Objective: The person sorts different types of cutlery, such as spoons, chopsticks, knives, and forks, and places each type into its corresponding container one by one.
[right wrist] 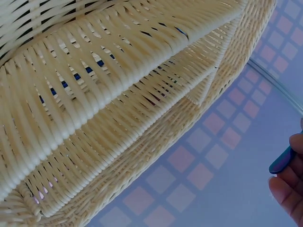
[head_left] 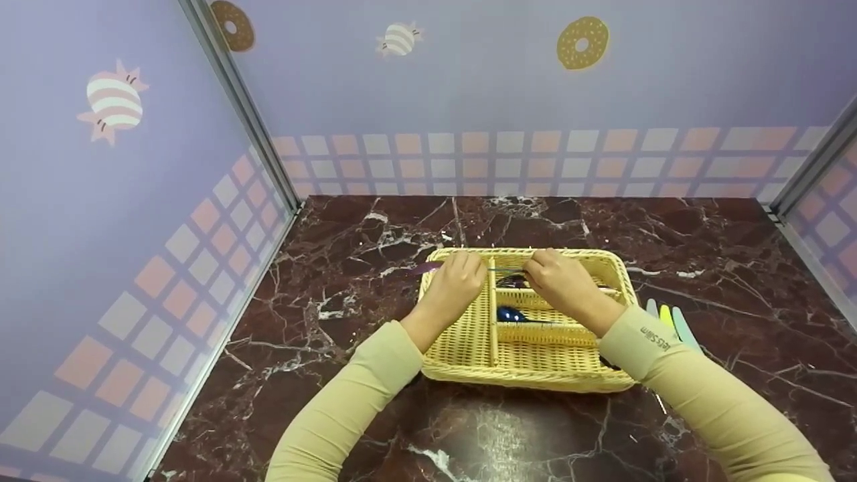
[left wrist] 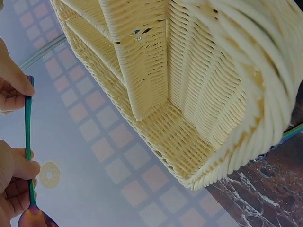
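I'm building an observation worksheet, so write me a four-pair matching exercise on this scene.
1. Basket
2. Purple-bowled spoon
3. Blue-bowled spoon
4. Yellow piece

A. Lying inside the basket
B. Just right of the basket
C. Pale yellow and woven
D. Gripped by left hand and right hand

Pairs: 1-C; 2-D; 3-A; 4-B

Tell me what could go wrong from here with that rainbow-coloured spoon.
The left hand and the right hand pinch the slim rainbow-coloured spoon, so it might slip from their fingertips. If lowered crooked into the basket, it could catch on a divider. It may also knock the blue spoon lying inside.
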The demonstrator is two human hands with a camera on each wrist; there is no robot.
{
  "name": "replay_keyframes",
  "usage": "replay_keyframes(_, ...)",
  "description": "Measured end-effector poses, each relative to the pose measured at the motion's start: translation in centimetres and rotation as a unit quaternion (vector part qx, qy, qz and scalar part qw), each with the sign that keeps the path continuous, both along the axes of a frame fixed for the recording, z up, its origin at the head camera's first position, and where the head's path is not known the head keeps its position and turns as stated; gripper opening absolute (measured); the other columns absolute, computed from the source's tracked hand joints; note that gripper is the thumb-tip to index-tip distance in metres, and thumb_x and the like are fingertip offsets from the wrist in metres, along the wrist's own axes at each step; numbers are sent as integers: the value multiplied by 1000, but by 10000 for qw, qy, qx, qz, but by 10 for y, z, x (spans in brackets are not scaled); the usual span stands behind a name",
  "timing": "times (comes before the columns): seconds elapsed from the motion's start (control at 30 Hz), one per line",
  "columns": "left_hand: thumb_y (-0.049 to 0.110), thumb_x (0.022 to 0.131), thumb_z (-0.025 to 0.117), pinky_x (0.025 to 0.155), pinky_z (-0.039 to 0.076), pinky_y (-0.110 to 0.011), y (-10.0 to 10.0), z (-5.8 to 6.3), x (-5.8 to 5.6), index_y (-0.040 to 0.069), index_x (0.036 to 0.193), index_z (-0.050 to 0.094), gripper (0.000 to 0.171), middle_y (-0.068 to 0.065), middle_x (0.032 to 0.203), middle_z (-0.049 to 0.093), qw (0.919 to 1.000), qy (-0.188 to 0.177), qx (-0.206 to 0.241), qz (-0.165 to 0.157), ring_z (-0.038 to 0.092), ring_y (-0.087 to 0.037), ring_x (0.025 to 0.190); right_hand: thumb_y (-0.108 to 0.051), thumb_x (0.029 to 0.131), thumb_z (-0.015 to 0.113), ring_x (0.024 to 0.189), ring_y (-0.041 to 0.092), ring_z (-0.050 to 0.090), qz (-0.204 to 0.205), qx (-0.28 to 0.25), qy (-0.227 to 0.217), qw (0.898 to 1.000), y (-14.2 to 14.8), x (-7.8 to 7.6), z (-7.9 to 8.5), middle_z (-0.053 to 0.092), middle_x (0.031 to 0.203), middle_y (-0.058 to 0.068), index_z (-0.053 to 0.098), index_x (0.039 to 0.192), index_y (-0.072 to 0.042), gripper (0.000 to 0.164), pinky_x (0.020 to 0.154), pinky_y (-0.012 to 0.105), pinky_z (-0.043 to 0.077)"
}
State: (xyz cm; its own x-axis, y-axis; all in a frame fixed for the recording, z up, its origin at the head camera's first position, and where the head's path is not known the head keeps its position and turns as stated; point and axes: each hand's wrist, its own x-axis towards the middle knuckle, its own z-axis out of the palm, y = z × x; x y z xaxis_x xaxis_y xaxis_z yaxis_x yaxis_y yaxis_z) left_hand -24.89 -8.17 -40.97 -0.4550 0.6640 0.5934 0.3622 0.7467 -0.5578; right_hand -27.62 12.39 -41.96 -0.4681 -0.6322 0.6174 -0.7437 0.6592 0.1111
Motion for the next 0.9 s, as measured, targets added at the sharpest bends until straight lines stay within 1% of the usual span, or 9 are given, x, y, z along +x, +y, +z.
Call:
replay_keyframes(0.13,4,80,55,65,43,-22,2,-3,0,9,89,65,13,-1,82,54,9999,-82,63,31,49,-13,73,5,74,63,60,24,52,43,173,286,9994,0,0,-4,54,69,9,58,72,0,7,44,31,46)
replay_keyframes(0.2,3,80,53,69,44,-22,3,-4,0,8,92,63,17,-2,84,54,9998,-119,175,-37,50,-14,76,7,73,61,60,23,51,-14,311,332,9990,2,-1,-6,54,70,10,58,72,1,7,41,30,45)
replay_keyframes(0.33,-4,77,49,81,46,-26,-2,-1,-1,4,98,61,25,-6,89,56,9966,-226,641,-475,53,-18,83,8,75,57,63,25,51,-220,503,38,9985,14,-4,-9,53,73,12,59,75,4,4,41,33,45)
replay_keyframes(0.4,-6,75,49,86,46,-29,-9,0,-2,1,99,60,27,-8,91,57,9920,-353,958,-737,54,-20,87,8,76,55,63,26,51,-350,584,-201,9975,23,-6,-11,51,74,13,58,77,5,5,42,34,46)
replay_keyframes(0.47,-7,72,50,86,46,-31,-22,-4,-5,-1,97,60,27,-11,91,57,9868,-424,1324,-831,55,-24,88,10,77,54,62,26,49,-486,586,-506,9958,36,-7,-13,48,72,13,57,78,6,5,44,34,46)
replay_keyframes(0.57,-6,72,53,85,46,-34,-47,-14,-10,-3,95,60,24,-13,91,58,9801,-593,1759,-698,56,-27,87,12,78,52,61,26,51,-623,421,-1009,9921,56,-7,-15,48,73,13,56,81,6,8,49,35,48)
replay_keyframes(0.63,-5,71,55,83,47,-36,-66,-23,-12,-4,95,60,24,-15,90,58,9767,-684,1978,-467,56,-29,86,12,78,53,63,28,54,-674,113,-1385,9880,69,-6,-16,50,76,14,57,82,6,8,54,37,49)
replay_keyframes(0.77,-4,70,56,81,46,-40,-96,-40,-14,-6,97,60,27,-17,90,57,9703,-968,2218,-44,54,-32,84,10,80,56,73,33,59,-582,-463,-2040,9761,87,-6,-16,56,83,15,60,85,5,8,63,43,51)
replay_keyframes(0.9,-4,69,55,79,45,-41,-118,-54,-11,-7,96,61,28,-18,88,56,9645,-1148,2354,330,54,-33,82,11,80,56,72,29,58,-506,-626,-2497,9650,101,-7,-18,58,79,14,62,83,5,9,64,43,49)
